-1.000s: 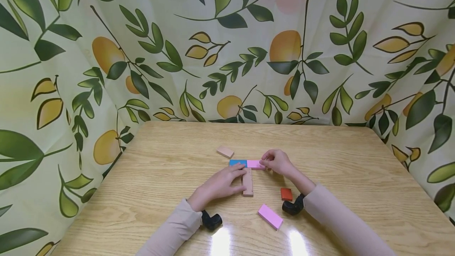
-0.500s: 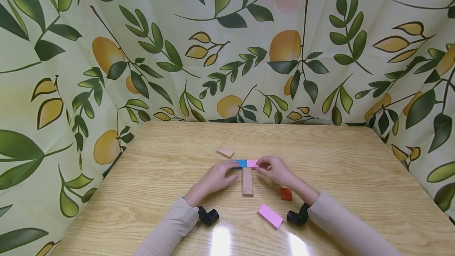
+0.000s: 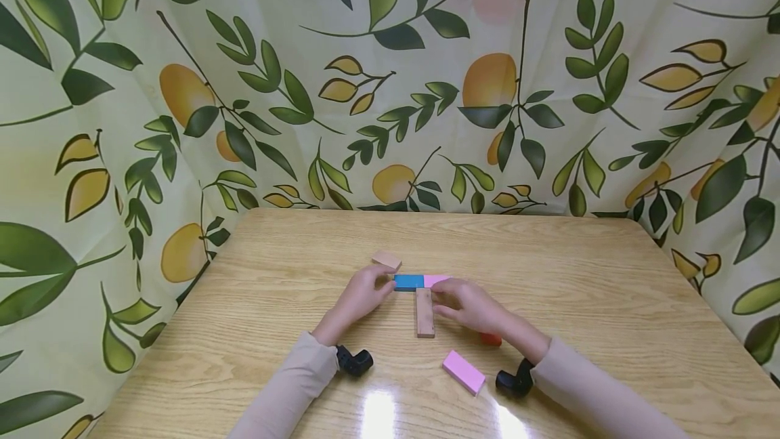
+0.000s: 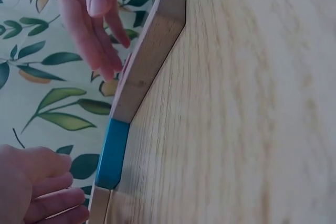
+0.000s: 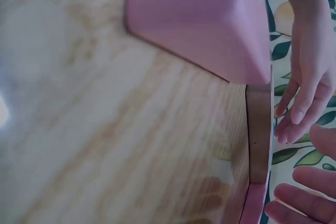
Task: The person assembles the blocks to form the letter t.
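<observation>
Left hand (image 3: 358,293), relaxed and seemingly holding nothing, has been drawn beside the blue block (image 3: 409,282), leaving it uncovered against the far pink block (image 3: 435,280); the right hand (image 3: 474,305) is loosely spread, nothing visibly gripped.

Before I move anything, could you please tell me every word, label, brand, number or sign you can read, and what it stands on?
None: no text can be read in any view.
The blue block and loose pink block show no lettering.
The cloth backdrop shows leaves and fruit.
Any marking on the right black wrist device is too small to tell.
</observation>
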Motion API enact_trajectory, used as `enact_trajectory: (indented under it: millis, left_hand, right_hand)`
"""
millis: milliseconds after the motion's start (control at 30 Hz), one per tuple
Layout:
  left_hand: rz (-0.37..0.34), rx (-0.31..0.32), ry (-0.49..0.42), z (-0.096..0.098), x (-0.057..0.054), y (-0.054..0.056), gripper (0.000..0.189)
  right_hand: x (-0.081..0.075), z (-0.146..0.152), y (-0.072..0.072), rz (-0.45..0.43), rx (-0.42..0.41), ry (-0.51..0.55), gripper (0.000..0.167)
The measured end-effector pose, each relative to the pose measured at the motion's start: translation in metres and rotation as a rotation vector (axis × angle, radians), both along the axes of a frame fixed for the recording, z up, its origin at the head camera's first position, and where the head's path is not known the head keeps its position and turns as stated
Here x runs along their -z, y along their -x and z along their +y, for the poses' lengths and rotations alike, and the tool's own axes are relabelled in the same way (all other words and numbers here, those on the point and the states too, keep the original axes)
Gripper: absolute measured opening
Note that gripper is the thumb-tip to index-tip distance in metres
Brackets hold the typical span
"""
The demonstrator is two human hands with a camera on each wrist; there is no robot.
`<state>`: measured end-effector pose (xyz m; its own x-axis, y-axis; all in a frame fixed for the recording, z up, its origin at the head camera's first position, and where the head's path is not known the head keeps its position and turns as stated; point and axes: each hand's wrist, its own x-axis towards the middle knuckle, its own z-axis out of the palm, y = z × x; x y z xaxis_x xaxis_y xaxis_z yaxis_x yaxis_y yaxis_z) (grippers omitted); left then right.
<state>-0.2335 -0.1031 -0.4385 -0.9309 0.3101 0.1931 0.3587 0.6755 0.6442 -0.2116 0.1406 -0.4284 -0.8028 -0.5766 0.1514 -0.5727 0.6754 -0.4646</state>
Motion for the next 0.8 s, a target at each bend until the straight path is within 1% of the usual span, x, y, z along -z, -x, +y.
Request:
enact_trajectory:
  millis: [67,200,333,433,533,667,800]
  left_hand:
    - [0.006,-0.034,-0.016,0.0,0.0,0.002,0.028]
    - [0.055,-0.1,-0.026,0.0,0.002,0.006,0.026]
    - [0.095,-0.148,-0.047,-0.001,0.003,0.01,0.027]
    - [0.1,-0.183,-0.099,-0.001,0.004,0.014,0.027]
    - [0.096,-0.213,-0.145,-0.002,0.006,0.017,0.027]
    - [0.098,-0.256,-0.17,-0.004,0.008,0.024,0.027]
    - [0.066,-0.308,-0.218,-0.006,0.01,0.029,0.029]
  right_hand:
    - [0.0,-0.001,-0.002,0.004,-0.01,-0.03,0.041]
    - [-0.002,-0.004,-0.004,-0.017,-0.042,-0.079,0.045]
    - [-0.001,-0.006,-0.004,-0.051,-0.068,-0.103,0.049]
    - [0.001,-0.007,-0.004,-0.078,-0.074,-0.114,0.053]
    - [0.003,-0.008,-0.004,-0.081,-0.08,-0.128,0.055]
    - [0.003,-0.009,-0.004,-0.081,-0.077,-0.143,0.057]
    - [0.002,-0.011,-0.005,-0.092,-0.072,-0.15,0.059]
